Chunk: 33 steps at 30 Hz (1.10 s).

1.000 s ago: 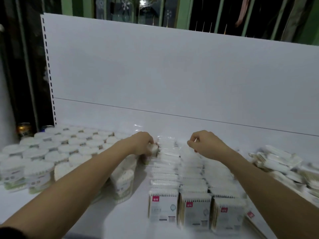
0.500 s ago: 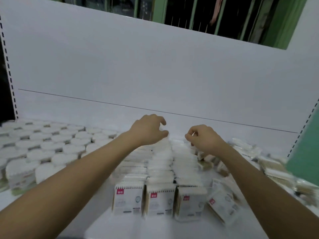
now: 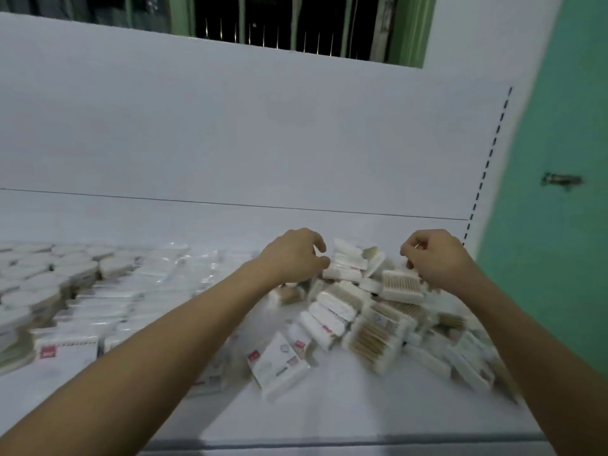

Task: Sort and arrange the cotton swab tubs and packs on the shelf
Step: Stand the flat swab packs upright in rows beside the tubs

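Observation:
A loose heap of cotton swab packs point(image 3: 371, 320) lies tumbled on the right half of the white shelf point(image 3: 329, 419). My left hand point(image 3: 294, 255) hovers over the heap's back left edge with fingers loosely curled, holding nothing I can make out. My right hand point(image 3: 436, 258) is over the heap's back right, fingers curled in towards the thumb; a small glint shows at the fingertips. Neat rows of packs point(image 3: 144, 291) stand left of the heap. Round swab tubs point(image 3: 33, 284) fill the far left.
The white back panel point(image 3: 296, 143) rises right behind the goods. A green wall point(image 3: 559, 258) with a metal latch point(image 3: 562, 180) closes off the right end of the shelf. One pack with a red label point(image 3: 279, 363) lies tilted at the heap's front.
The view has swung right, from the neat rows to the loose heap. Both hands moved right with it. The left hand let go of the row it touched.

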{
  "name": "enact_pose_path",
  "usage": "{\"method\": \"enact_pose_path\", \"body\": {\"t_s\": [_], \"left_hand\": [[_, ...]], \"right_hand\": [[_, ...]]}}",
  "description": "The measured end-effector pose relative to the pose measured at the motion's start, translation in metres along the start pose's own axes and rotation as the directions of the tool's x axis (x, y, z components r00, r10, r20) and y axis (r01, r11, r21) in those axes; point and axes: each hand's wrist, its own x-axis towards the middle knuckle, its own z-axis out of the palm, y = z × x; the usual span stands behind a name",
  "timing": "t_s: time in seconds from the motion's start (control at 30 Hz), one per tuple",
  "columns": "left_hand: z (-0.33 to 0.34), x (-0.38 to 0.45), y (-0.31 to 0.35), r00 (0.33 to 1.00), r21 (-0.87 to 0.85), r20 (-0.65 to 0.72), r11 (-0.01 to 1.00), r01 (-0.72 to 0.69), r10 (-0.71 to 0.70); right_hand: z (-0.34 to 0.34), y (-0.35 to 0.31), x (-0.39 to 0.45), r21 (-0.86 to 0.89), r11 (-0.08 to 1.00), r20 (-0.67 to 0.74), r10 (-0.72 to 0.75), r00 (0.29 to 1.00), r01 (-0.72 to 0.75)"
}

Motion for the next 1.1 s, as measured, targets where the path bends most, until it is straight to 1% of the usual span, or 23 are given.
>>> {"method": "enact_pose_path", "body": {"t_s": [0.1, 0.13, 0.2, 0.27, 0.33, 0.37, 0.43, 0.47, 0.5, 0.57, 0.6, 0.63, 0.7, 0.77, 0.87, 0.9, 0.97, 1.03, 1.1], "left_hand": [[0.032, -0.007, 0.024, 1.000, -0.014, -0.022, 1.000, 0.020, -0.021], [0.046, -0.014, 0.029, 0.998, 0.012, -0.066, 1.000, 0.021, -0.020], [0.070, -0.037, 0.033, 0.982, 0.122, -0.191, 0.992, 0.034, -0.010], [0.082, -0.063, 0.029, 0.959, 0.171, -0.278, 0.980, 0.099, -0.048], [0.088, -0.086, 0.020, 0.953, 0.159, -0.275, 0.971, 0.177, -0.129], [0.090, -0.096, 0.014, 0.956, 0.150, -0.241, 0.966, 0.209, -0.170], [0.102, -0.110, 0.008, 0.960, 0.178, -0.138, 0.947, 0.266, -0.243], [0.111, -0.113, 0.007, 0.960, 0.231, -0.108, 0.933, 0.277, -0.258], [0.119, -0.114, 0.005, 0.961, 0.286, -0.118, 0.918, 0.276, -0.252], [0.127, -0.108, 0.005, 0.955, 0.357, -0.195, 0.891, 0.281, -0.223], [0.127, -0.103, 0.005, 0.947, 0.360, -0.227, 0.884, 0.298, -0.227], [0.128, -0.097, 0.003, 0.937, 0.343, -0.258, 0.885, 0.316, -0.235], [0.130, -0.087, -0.004, 0.914, 0.307, -0.305, 0.882, 0.359, -0.266], [0.134, -0.083, -0.008, 0.904, 0.308, -0.335, 0.875, 0.373, -0.267], [0.136, -0.086, -0.007, 0.915, 0.279, -0.349, 0.910, 0.306, -0.200], [0.135, -0.087, -0.006, 0.919, 0.278, -0.364, 0.924, 0.263, -0.152], [0.132, -0.092, 0.000, 0.915, 0.285, -0.404, 0.947, 0.149, -0.023], [0.132, -0.094, 0.005, 0.894, 0.266, -0.437, 0.964, 0.022, 0.100], [0.132, -0.091, 0.008, 0.866, 0.225, -0.467, 0.971, -0.082, 0.181]], "right_hand": [[-0.012, 0.034, -0.007, 0.036, 0.999, 0.048, -0.027, 0.998, 0.026], [-0.011, 0.041, -0.011, 0.053, 0.997, 0.073, -0.059, 0.996, 0.056], [-0.003, 0.049, -0.022, 0.099, 0.986, 0.111, -0.144, 0.983, 0.133], [0.009, 0.050, -0.036, 0.189, 0.954, 0.129, -0.257, 0.958, 0.231], [0.024, 0.046, -0.048, 0.316, 0.911, 0.141, -0.321, 0.936, 0.265], [0.032, 0.042, -0.054, 0.368, 0.894, 0.155, -0.331, 0.931, 0.256], [0.047, 0.032, -0.071, 0.406, 0.870, 0.189, -0.380, 0.905, 0.281], [0.053, 0.027, -0.080, 0.393, 0.862, 0.207, -0.423, 0.882, 0.321], [0.059, 0.022, -0.090, 0.346, 0.860, 0.228, -0.465, 0.855, 0.375], [0.070, 0.014, -0.104, 0.150, 0.852, 0.241, -0.523, 0.817, 0.501], [0.077, 0.014, -0.108, 0.066, 0.829, 0.201, -0.556, 0.807, 0.555], [0.085, 0.015, -0.110, 0.024, 0.806, 0.149, -0.588, 0.795, 0.591], [0.095, 0.022, -0.111, 0.042, 0.779, 0.075, -0.627, 0.775, 0.626], [0.098, 0.031, -0.113, 0.131, 0.752, 0.006, -0.652, 0.758, 0.646], [0.088, 0.038, -0.120, 0.262, 0.727, -0.116, -0.629, 0.768, 0.635], [0.084, 0.042, -0.123, 0.288, 0.730, -0.151, -0.605, 0.782, 0.620], [0.078, 0.052, -0.126, 0.337, 0.760, -0.192, -0.522, 0.831, 0.555], [0.069, 0.063, -0.128, 0.397, 0.802, -0.176, -0.411, 0.895, 0.446], [0.059, 0.073, -0.129, 0.411, 0.838, -0.121, -0.342, 0.932, 0.360]]}}
